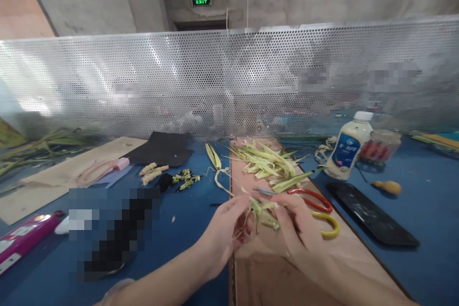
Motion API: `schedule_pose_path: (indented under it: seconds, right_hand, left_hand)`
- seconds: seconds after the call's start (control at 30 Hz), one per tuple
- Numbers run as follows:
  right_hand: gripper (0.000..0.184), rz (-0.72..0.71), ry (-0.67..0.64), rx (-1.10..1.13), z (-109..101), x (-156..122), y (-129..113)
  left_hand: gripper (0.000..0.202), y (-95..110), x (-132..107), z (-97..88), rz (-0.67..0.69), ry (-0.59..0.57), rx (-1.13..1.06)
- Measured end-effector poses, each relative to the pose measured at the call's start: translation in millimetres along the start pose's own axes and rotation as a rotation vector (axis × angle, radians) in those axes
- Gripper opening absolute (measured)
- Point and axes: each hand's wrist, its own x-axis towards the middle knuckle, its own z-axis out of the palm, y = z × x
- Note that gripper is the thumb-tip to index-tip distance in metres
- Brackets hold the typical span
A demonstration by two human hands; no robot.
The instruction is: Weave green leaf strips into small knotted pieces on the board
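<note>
Both my hands meet over a brown board [279, 267] on the blue table. My left hand [224, 232] has its fingers curled round thin pale green leaf strips [263, 213]. My right hand [294, 229] pinches the same bundle of strips from the right. Just beyond my right hand lie scissors [315, 205] with one red and one yellow handle loop. A heap of cut green and yellowish strips [267, 160] lies farther back on the board.
A white bottle with a blue label [347, 148] stands at the right, a dark phone [373, 220] lies flat near it. A small gourd-shaped object [387, 186], a black sheet [161, 148], a pink packet [25, 239] and a perforated metal screen [229, 81] are around.
</note>
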Motion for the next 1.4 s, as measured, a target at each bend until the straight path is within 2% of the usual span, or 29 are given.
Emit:
schedule_pose_path:
  seconds: [0.17, 0.27, 0.37, 0.6, 0.73, 0.83, 0.93, 1.13, 1.4]
  right_hand:
    - [0.019, -0.026, -0.161, -0.014, -2.2, 2.0, -2.9]
    - [0.021, 0.013, -0.285, -0.013, 0.0, 4.5, -2.3]
    - [0.021, 0.084, -0.348, 0.025, 3.6, 5.7, -2.0]
    - [0.017, 0.216, -0.375, 0.148, 6.6, 6.2, -2.3]
    - [0.017, 0.23, -0.383, 0.221, 5.5, 6.0, -3.1]
    - [0.016, 0.221, -0.387, 0.272, 4.2, 5.4, -5.6]
    - [0.015, 0.181, -0.355, 0.236, 3.5, 5.5, -7.2]
    - [0.013, 0.137, -0.316, 0.169, 4.0, 7.8, -6.8]
    - [0.02, 0.295, -0.362, 0.194, 4.2, 6.0, -6.4]
  left_hand:
    - [0.025, 4.1, 0.0, -0.8, 0.082, 0.025, 0.18]
    - [0.024, 6.5, -0.5, 0.0, 0.097, 0.073, 0.237]
    - [0.025, 6.9, 0.0, -1.3, 0.103, 0.09, 0.241]
    - [0.028, 10.2, 1.0, -3.3, 0.145, 0.138, 0.315]
    - [0.027, 11.9, -3.1, 0.7, 0.239, 0.18, 0.464]
    - [0.028, 10.0, -5.3, 1.1, 0.301, 0.168, 0.501]
    - [0.029, 6.2, -5.3, -1.3, 0.308, 0.165, 0.512]
    - [0.032, 0.1, -3.7, -4.3, 0.349, 0.235, 0.561]
    - [0.03, 3.4, -7.7, -3.5, 0.426, 0.256, 0.68]
